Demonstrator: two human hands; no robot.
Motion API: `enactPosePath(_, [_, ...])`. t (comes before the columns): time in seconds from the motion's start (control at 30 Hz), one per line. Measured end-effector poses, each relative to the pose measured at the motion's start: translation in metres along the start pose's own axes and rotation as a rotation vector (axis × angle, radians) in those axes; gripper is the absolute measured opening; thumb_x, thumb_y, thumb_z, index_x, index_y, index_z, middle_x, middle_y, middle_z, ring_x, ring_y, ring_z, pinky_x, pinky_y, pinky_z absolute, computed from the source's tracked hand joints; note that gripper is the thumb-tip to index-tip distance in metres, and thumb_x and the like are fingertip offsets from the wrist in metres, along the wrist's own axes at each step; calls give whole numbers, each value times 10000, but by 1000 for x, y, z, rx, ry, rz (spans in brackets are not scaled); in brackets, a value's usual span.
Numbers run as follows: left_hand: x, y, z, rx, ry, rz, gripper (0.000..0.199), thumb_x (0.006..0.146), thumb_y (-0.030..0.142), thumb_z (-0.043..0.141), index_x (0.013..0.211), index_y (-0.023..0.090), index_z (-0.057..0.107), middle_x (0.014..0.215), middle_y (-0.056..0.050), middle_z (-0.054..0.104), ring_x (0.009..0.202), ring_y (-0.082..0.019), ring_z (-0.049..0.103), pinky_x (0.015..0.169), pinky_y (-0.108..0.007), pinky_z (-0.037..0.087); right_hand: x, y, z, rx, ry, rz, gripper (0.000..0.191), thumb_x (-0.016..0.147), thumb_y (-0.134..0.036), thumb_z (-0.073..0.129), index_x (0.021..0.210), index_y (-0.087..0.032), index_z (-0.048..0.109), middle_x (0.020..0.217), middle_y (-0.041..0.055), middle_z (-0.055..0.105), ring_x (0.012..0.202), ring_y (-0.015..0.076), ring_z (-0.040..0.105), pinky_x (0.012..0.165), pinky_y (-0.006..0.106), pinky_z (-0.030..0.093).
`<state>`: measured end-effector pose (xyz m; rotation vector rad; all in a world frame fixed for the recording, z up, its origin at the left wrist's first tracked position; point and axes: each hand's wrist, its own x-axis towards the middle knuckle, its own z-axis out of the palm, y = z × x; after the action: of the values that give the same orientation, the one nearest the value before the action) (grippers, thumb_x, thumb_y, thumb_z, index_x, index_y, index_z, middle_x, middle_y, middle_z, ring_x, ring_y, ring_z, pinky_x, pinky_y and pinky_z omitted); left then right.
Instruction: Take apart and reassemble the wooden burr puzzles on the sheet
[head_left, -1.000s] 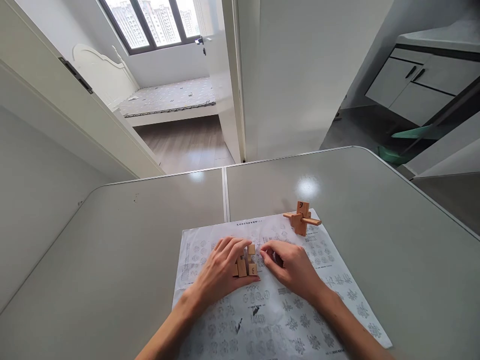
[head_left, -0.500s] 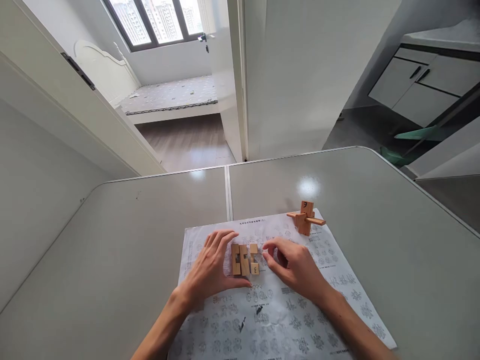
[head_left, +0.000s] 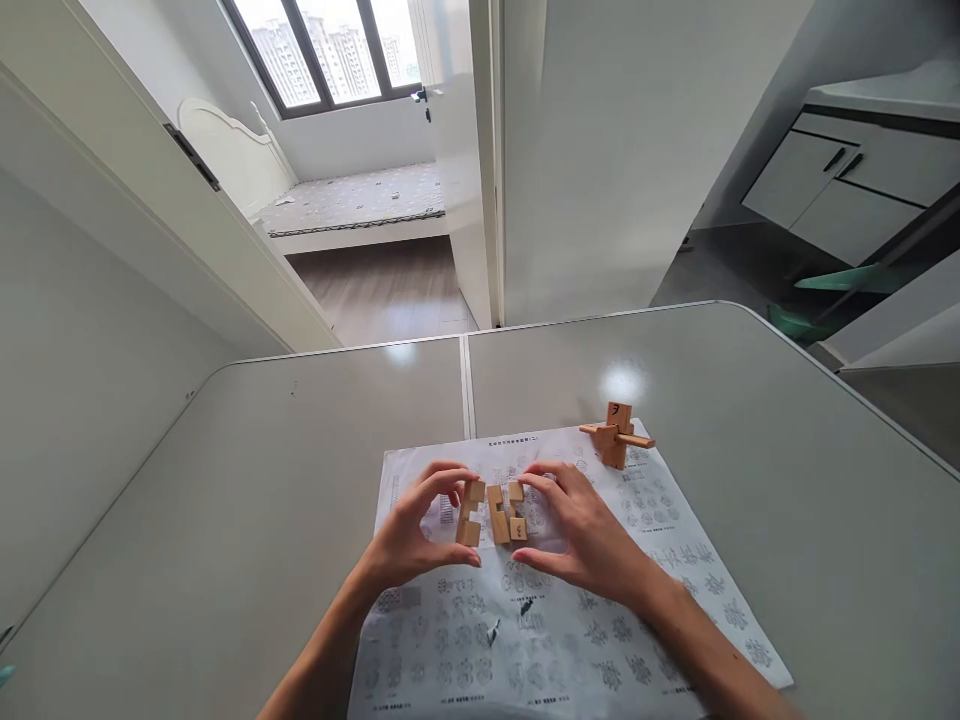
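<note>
Three small notched wooden puzzle pieces are lined up between my hands, over a printed sheet [head_left: 555, 655]. My left hand [head_left: 412, 525] has its fingers and thumb around the ends of the left notched wooden block [head_left: 471, 515], which is tilted with its notch facing right. The middle block [head_left: 498, 515] leans slightly and is untouched. My right hand [head_left: 581, 520] is curved around the right block [head_left: 517, 512], which carries a dark mark. Its fingertips are close to the block's top end, while the thumb is spread below the bottom end.
An assembled wooden puzzle [head_left: 616, 436] with crossing pieces stands at the sheet's far right corner. The grey table [head_left: 300, 480] has a pale seam running away from me. Beyond its far edge are an open door [head_left: 454, 160] and a bed [head_left: 360, 200].
My left hand has turned the left block and separated it from the middle one. My right hand has opened from a pinch and come in around the right block. The view has shifted slightly.
</note>
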<state>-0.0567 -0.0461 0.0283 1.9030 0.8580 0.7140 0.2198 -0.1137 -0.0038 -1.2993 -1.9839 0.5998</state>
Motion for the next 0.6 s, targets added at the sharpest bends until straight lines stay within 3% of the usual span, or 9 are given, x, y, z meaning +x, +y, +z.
enactPosePath(0.17, [-1,-2,6,-115,4,-3,709,734,527,950,1351,322,669,1364,-130,606,1033,-253,690,962,-451,613,0,-1,3,-15,-4,9,607,881,-271,814,1423,-275,540,1406,150,609,1282,362,610,1081,547,544])
enactPosePath(0.33, [7,3,13,-265,-70,-112,736,761,485,944,1387,317,596,1346,-138,682,1054,-287,741,970,-507,629,2,0,1,144,38,68,584,881,-253,789,1398,-288,520,1439,120,639,1322,334,618,1091,515,546])
enactPosePath(0.47, [16,5,20,-386,-75,-152,703,793,444,928,1378,317,560,1365,-152,693,1052,-296,766,871,-478,665,1,2,0,255,94,156,551,884,-298,770,1375,-293,520,1401,98,680,1185,282,693,1007,446,594])
enactPosePath(0.6, [19,5,23,-327,-32,-135,665,856,384,878,1413,329,518,1348,-129,712,1065,-268,767,909,-457,656,1,1,2,253,88,186,568,881,-316,783,1384,-297,520,1350,97,695,1105,274,704,966,441,602])
